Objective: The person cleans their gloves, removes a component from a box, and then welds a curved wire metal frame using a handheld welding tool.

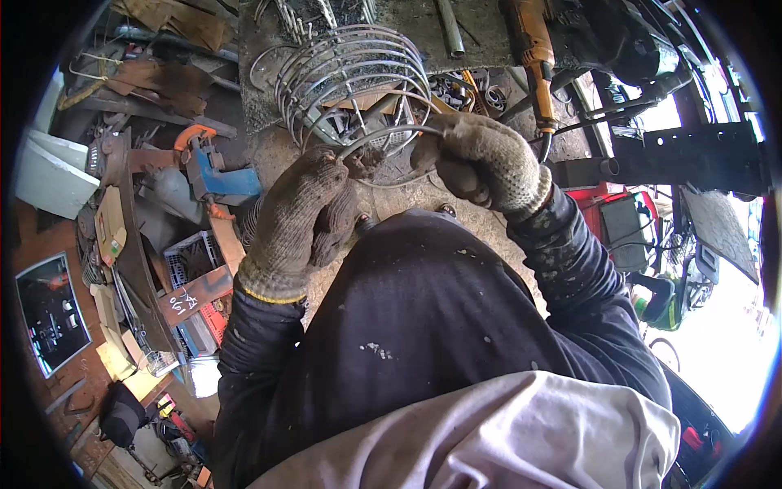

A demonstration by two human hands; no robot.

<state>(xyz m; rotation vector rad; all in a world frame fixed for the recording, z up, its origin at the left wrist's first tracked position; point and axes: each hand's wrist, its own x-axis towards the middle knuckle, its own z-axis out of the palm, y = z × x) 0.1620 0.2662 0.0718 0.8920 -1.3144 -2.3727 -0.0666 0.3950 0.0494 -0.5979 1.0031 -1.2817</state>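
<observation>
Both my hands wear knitted work gloves, dirty and grey-brown. Between them runs a curved metal rod (387, 131), arching slightly upward. My left hand (301, 208) has its fingers closed around the rod's left end. The right end is gripped by my right hand (487, 161), thumb and fingers pressed together. Just beyond the rod stands a round cage of metal rings (356, 73), several hoops joined by crosswise rods. A thin curved line under the hands could belong to the held rod, but I cannot tell.
A worn metal-topped workbench (472, 33) lies ahead, with a short pipe (450, 28) and an orange power tool (533, 61). To the left are a blue clamp-like tool (224, 175), a plastic crate (194, 259) and boards. A dark steel beam (688, 159) juts in at right.
</observation>
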